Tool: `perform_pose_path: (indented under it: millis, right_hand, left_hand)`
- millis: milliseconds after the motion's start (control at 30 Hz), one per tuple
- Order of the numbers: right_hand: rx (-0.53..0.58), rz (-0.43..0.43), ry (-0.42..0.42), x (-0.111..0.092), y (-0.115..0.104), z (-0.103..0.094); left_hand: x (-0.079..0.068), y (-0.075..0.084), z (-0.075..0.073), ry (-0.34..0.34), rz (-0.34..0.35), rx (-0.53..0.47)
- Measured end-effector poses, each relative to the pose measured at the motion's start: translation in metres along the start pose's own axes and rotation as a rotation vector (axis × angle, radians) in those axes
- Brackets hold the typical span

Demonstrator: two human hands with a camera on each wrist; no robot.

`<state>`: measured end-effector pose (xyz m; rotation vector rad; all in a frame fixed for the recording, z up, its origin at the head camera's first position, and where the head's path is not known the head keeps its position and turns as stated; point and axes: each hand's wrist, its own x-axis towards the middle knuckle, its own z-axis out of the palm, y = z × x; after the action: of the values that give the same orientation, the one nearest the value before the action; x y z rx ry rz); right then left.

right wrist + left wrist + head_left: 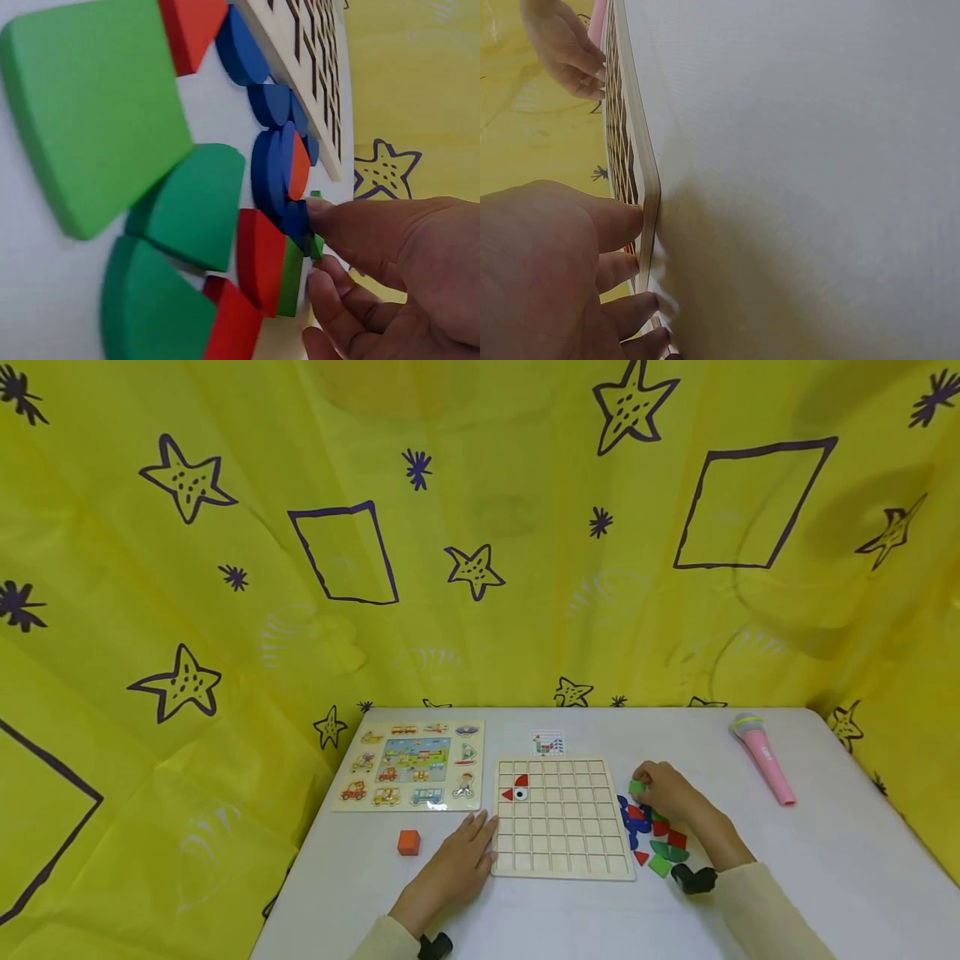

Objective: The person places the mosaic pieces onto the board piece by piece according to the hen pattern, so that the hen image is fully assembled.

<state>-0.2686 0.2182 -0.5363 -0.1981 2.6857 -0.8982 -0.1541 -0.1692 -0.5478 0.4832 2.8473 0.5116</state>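
White table [570, 918], slightly wrinkled cloth; yellow curtain [525, 635] behind and at both sides, printed with dark stars, bursts and 4-sided outlines. Grid board [562, 835] at centre, 3 pieces in its far-left part: red quarter-round [522, 780], red triangle [507, 794], eye tile [521, 794]. Small pattern card [547, 742] just beyond its far edge. Vehicle puzzle [341, 802] far left, orange-red cube [408, 842] on its near side, pink microphone [765, 760] far right. Pile of coloured pieces [661, 828] along board's right side: blue, red, green.

Right hand [667, 789]: thumb and fingertips close together, pinching green block [637, 786] at far end of pile, just right of board. Left hand [461, 860]: fingers mostly straight, slightly spread, tips touching board's left edge, thumb at near-left corner; grips nothing.

Right forearm comes in from near right, hand angled far and left, above the pile. Left forearm comes in from near left, hand low beside board, pointing far and right. Cream sleeves [765, 910] on both arms.
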Motion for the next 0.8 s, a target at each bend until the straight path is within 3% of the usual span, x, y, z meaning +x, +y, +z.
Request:
perform_pose_path:
  millis: [300, 633, 800]
  right_hand:
    - [-0.017, 0.016, 0.026, -0.004, 0.001, 0.006]
    - [-0.059, -0.054, 0.101, 0.0, -0.005, 0.012]
    - [-0.063, -0.069, 0.129, 0.002, -0.019, 0.016]
  left_hand:
    - [-0.001, 0.0, 0.0, 0.01, 0.006, -0.003]
    - [0.0, -0.001, 0.001, 0.011, 0.009, 0.007]
    - [0.001, -0.001, 0.001, 0.009, 0.005, 0.015]
